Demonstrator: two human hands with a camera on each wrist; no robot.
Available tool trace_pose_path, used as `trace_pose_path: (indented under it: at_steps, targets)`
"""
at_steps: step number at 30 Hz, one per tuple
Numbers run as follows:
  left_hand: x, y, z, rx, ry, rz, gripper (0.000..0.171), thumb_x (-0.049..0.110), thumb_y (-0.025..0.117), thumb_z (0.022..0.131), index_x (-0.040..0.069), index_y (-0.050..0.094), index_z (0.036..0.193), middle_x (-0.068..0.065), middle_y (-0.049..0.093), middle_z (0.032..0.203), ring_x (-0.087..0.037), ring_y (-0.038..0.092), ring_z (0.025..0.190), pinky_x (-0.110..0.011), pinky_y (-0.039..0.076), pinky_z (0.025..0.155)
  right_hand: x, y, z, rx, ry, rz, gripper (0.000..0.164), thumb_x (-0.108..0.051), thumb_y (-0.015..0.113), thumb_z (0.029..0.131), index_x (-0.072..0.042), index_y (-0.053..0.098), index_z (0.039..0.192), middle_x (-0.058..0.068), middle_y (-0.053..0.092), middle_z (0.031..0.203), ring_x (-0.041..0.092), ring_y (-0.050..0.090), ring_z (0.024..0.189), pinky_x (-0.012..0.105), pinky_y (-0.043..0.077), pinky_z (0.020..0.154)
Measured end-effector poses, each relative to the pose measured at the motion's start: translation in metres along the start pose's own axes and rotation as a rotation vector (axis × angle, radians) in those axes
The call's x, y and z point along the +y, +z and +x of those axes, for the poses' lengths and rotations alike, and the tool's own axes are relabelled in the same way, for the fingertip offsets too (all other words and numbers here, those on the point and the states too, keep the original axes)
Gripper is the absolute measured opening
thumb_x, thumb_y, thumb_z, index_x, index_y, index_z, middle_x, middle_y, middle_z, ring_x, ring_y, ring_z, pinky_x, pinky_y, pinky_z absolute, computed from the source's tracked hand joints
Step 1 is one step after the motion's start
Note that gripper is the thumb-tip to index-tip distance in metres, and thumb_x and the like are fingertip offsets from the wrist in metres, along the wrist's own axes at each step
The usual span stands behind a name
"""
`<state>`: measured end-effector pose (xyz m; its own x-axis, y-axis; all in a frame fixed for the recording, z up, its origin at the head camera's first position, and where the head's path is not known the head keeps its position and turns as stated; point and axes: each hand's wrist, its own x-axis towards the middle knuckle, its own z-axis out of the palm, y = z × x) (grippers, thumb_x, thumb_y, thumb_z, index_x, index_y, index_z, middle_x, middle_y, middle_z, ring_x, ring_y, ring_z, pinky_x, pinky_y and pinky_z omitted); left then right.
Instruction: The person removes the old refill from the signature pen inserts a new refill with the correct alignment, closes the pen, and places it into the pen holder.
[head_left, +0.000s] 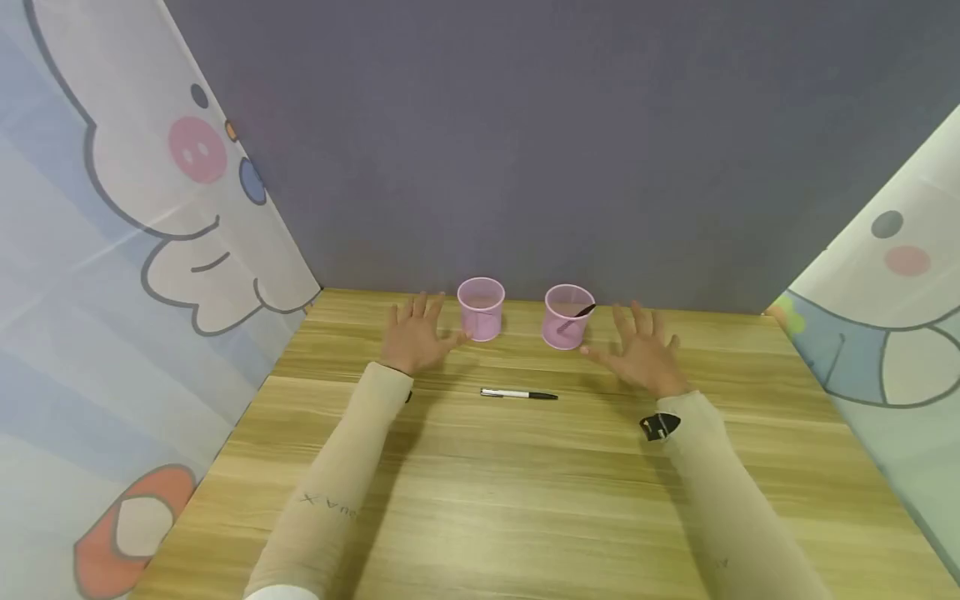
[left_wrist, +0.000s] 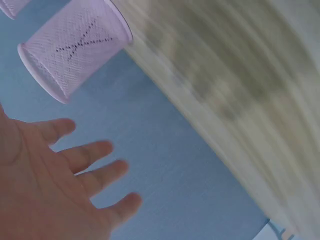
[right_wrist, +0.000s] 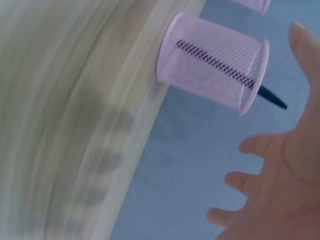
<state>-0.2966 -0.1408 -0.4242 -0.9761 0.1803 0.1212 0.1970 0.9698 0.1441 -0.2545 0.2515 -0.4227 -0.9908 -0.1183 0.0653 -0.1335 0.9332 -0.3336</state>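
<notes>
Two pink mesh pen holders stand upright near the table's far edge. Beside the left pen holder (head_left: pixel 481 321) is my left hand (head_left: pixel 416 337), fingers spread, gripping nothing; its thumb tip comes close to the holder, and I cannot tell whether they touch. Dark crossing lines show on that holder (left_wrist: pixel 70 55) in the left wrist view. A dark pen (right_wrist: pixel 272 97) leans inside the right pen holder (head_left: pixel 558 332). To the right of it, my right hand (head_left: pixel 643 357) hovers with fingers spread and holds nothing. Between the forearms lies a white and black pen (head_left: pixel 517 393).
The wood-grain table (head_left: pixel 480 500) meets a dark grey panel (head_left: pixel 525 150) just behind the holders. Printed cartoon curtains hang at the left (head_left: pixel 67 333) and right (head_left: pixel 900 350) sides. A black strap (head_left: pixel 660 427) sits at the right wrist.
</notes>
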Motion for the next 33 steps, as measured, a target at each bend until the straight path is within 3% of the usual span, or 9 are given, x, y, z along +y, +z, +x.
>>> trace_pose_path:
  at_steps: [5,7,10,14,21,26,33]
  targets:
    - [0.011,0.002,-0.012,-0.037,0.057,-0.075,0.082,0.070,0.052,0.095,0.012,0.047,0.152,-0.018,0.058,0.147,-0.042,0.054,0.136,-0.065,0.037,0.114,-0.007,0.009,-0.005,-0.046,-0.034,0.039,0.100,-0.070,0.058,0.091,-0.006,0.027,0.161,0.027,0.023,0.165,0.060,0.018,0.148,0.086,0.013,0.108]
    - [0.016,0.005,-0.015,-0.046,0.100,-0.118,0.071,0.062,0.059,0.096,0.010,0.056,0.145,-0.016,0.067,0.135,-0.038,0.065,0.123,-0.061,0.047,0.107,-0.009,0.013,-0.006,-0.063,-0.055,0.058,0.092,-0.066,0.059,0.093,-0.005,0.034,0.158,0.028,0.033,0.160,0.060,0.028,0.143,0.083,0.017,0.109]
    - [0.023,0.010,-0.019,-0.062,0.161,-0.182,0.057,0.050,0.066,0.096,0.010,0.064,0.136,-0.012,0.074,0.122,-0.030,0.072,0.109,-0.053,0.055,0.096,-0.012,0.020,-0.008,-0.065,-0.105,0.085,0.075,-0.054,0.064,0.095,-0.007,0.048,0.150,0.026,0.054,0.145,0.055,0.048,0.132,0.078,0.030,0.106]
    - [0.033,0.019,-0.025,-0.081,0.208,-0.279,0.043,0.039,0.071,0.095,0.011,0.070,0.128,-0.008,0.076,0.116,-0.024,0.073,0.103,-0.044,0.059,0.088,-0.019,0.031,-0.008,-0.066,-0.161,0.156,0.055,-0.040,0.070,0.095,-0.007,0.061,0.139,0.021,0.069,0.128,0.045,0.063,0.118,0.069,0.044,0.099]
    - [0.048,0.032,-0.032,-0.089,0.267,-0.329,0.034,0.032,0.075,0.093,0.011,0.073,0.119,-0.006,0.075,0.105,-0.020,0.071,0.095,-0.040,0.058,0.084,-0.031,0.045,-0.012,-0.101,-0.147,0.262,0.047,-0.034,0.072,0.095,-0.002,0.066,0.129,0.018,0.072,0.124,0.040,0.067,0.116,0.060,0.048,0.101]
    - [0.055,0.040,-0.032,-0.097,0.299,-0.341,0.032,0.030,0.075,0.092,0.012,0.073,0.118,-0.003,0.074,0.097,-0.016,0.068,0.089,-0.037,0.057,0.081,-0.033,0.050,-0.013,-0.112,-0.160,0.257,0.041,-0.031,0.073,0.094,-0.003,0.069,0.123,0.017,0.072,0.120,0.038,0.067,0.114,0.057,0.051,0.099]
    - [0.059,0.043,-0.033,-0.114,0.288,-0.346,0.024,0.030,0.078,0.091,0.015,0.076,0.109,-0.003,0.076,0.101,-0.018,0.070,0.095,-0.037,0.058,0.083,-0.034,0.051,-0.012,-0.123,-0.179,0.236,0.028,-0.029,0.076,0.090,-0.009,0.073,0.110,0.008,0.073,0.107,0.028,0.067,0.102,0.053,0.052,0.093]
